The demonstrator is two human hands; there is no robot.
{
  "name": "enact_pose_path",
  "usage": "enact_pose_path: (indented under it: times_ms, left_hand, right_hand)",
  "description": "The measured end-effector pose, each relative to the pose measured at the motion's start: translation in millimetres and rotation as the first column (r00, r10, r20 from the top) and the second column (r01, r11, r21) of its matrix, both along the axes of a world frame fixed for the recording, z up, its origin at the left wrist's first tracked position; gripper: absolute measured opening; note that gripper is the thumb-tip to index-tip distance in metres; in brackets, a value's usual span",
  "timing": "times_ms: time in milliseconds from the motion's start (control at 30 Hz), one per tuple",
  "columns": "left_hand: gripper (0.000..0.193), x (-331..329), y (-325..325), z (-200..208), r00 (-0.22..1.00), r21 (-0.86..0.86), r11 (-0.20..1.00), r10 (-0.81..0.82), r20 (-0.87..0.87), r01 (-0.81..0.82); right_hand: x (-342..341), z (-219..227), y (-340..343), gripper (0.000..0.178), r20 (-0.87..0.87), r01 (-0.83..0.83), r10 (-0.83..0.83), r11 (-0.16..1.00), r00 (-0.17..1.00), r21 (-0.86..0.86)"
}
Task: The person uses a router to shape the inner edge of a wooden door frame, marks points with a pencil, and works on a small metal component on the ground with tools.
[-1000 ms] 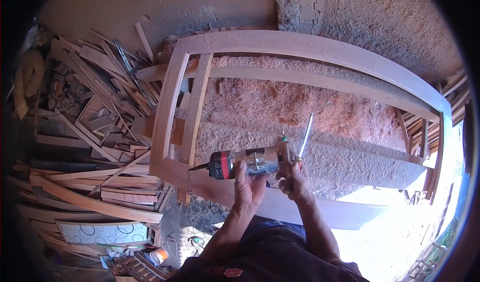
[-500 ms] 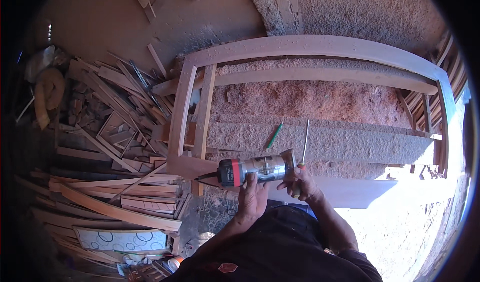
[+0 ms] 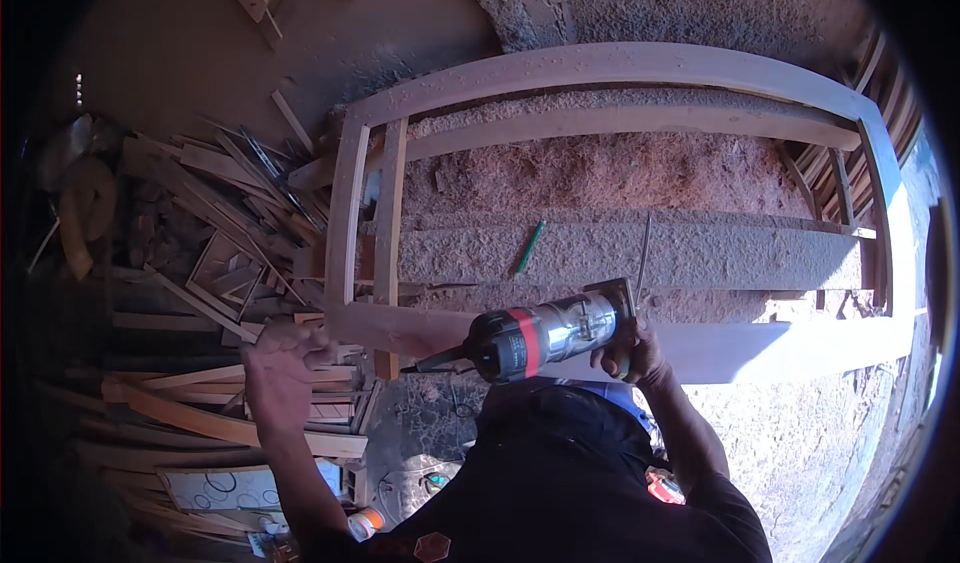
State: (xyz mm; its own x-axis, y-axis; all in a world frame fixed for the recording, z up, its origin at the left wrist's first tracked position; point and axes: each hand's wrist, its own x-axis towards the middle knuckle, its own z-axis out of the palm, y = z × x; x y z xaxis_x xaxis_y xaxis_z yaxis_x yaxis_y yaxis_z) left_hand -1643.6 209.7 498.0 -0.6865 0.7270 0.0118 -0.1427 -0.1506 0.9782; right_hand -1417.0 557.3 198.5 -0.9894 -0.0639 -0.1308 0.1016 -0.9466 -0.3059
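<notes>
My right hand [image 3: 638,351] is closed at the flat base of a trim router [image 3: 550,338], a cylindrical power tool with a clear and metal body, a red band and a black cord end. A screwdriver [image 3: 644,258] is in the same hand, its thin shaft pointing away from me and its handle mostly hidden by my fingers. Off to the left, my left hand [image 3: 283,368] is raised, holding nothing, its fingers loosely bent and apart. Under the router lies the near rail of a large wooden frame [image 3: 590,60] with a curved far edge. A green pencil [image 3: 530,247] rests on the shavings-covered board inside the frame.
Wood offcuts [image 3: 220,253] are heaped left of the frame, with curved strips [image 3: 200,413] closer to me. Wood shavings [image 3: 600,183] fill the space inside the frame. More long strips [image 3: 890,103] stand at the far right. Bright sunlight falls on the near right floor.
My left hand has let go of the router body and moved left. The router now tilts, its base end farther up and right, still in my right hand with the screwdriver.
</notes>
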Motion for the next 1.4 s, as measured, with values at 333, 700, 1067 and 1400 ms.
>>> enact_pose_path:
  times_ms: [333, 700, 1067, 1400]
  left_hand:
    - [0.104, 39.4, 110.2, -129.1, 0.564, -0.188, 0.675, -0.395, 0.725, 0.714]
    - [0.079, 82.5, 110.1, -161.7, 0.770, -0.216, 0.825, -0.348, 0.535, 0.523]
    - [0.087, 104.7, 66.4, -184.6, 0.765, -0.035, 0.972, -0.162, 0.623, 0.234]
    - [0.079, 113.7, 65.0, -193.5, 0.678, -0.043, 0.985, -0.084, 0.731, 0.169]
  right_hand:
    - [-38.3, 68.1, 32.2, 0.064, 0.168, -0.259, 0.197, 0.779, 0.966, 0.571]
    - [-57.1, 112.1, 29.1, 0.078, 0.240, -0.321, 0.216, 0.716, 0.946, 0.620]
    - [51.3, 167.2, 10.1, 0.036, -0.225, 0.232, 0.057, -0.152, 0.973, 0.961]
    - [62.0, 179.2, 8.7, 0.025, -0.263, 0.301, 0.175, -0.253, 0.949, 0.919]
